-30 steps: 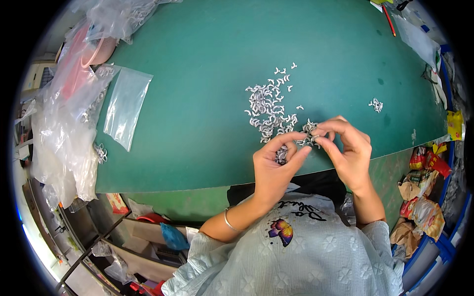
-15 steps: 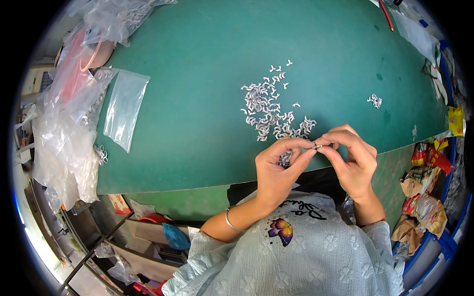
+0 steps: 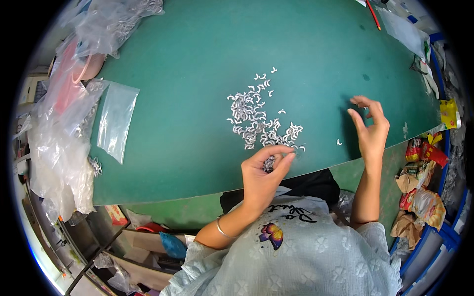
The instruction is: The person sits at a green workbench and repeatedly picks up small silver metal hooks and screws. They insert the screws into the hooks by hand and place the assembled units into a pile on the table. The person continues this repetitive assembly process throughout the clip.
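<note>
My left hand point(image 3: 266, 170) is curled at the near table edge, with several small curved silvery metal pieces point(image 3: 268, 164) in its palm. Its thumb and index fingertips nearly meet; whether they pinch a piece I cannot make out. Just beyond it lies a loose pile of the same curved metal pieces point(image 3: 248, 111). To the right, my right hand point(image 3: 371, 127) hovers low over the table, thumb and fingers apart. It mostly hides the small pile on that side; a silvery bit shows between its fingers. One lone curved piece point(image 3: 339, 142) lies between the hands.
Clear plastic bags point(image 3: 61, 143) and a pink basket point(image 3: 90, 68) crowd the left of the green table point(image 3: 187, 59). A flat clear bag point(image 3: 117, 121) lies beside them. A red pencil point(image 3: 373, 15) is at the far right; snack packets point(image 3: 424, 197) stand beyond the right edge.
My right hand has left my left hand's fingertips, moved right over the small pile, and spread its fingers. A lone curved piece now shows between the hands. The view has shifted slightly.
</note>
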`<state>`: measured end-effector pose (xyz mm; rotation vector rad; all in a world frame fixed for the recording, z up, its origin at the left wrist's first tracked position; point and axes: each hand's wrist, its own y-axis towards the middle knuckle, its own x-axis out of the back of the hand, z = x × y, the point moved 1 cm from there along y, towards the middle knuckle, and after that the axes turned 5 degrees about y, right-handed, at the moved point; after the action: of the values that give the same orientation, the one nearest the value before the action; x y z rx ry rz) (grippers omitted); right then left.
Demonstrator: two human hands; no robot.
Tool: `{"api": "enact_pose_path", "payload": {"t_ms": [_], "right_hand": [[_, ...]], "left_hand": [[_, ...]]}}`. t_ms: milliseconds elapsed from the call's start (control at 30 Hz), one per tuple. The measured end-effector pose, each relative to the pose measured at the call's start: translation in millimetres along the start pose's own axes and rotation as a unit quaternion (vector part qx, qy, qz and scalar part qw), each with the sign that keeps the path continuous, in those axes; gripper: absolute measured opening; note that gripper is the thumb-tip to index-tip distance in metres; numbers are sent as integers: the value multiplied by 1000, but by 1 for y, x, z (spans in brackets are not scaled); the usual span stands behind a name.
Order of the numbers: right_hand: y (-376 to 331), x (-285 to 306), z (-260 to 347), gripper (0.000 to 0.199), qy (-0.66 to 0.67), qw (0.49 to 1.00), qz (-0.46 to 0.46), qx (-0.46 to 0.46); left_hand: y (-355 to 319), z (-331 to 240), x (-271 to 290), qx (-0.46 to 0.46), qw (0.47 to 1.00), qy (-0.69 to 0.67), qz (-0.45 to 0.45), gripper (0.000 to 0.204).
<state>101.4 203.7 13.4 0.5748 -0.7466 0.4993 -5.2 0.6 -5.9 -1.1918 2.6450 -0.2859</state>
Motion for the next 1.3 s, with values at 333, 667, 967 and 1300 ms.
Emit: {"api": "enact_pose_path", "payload": {"t_ms": [333,667,967,1300], "right_hand": [[-2,-83,56,25,177,962,133,161],[-21,-55,59,27,573,747,263,-210],[-33,-45,54,25,622,669,306,-270],[-43,-32,73,24,562,796,198,-111]], "left_hand": [[-5,2,-6,27,998,-16,49,10],[6,-2,4,-48,998,5,-42,19],[6,-6,6,-184,977,104,-27,19],[8,0,7,-80,996,-32,19,10]]}}
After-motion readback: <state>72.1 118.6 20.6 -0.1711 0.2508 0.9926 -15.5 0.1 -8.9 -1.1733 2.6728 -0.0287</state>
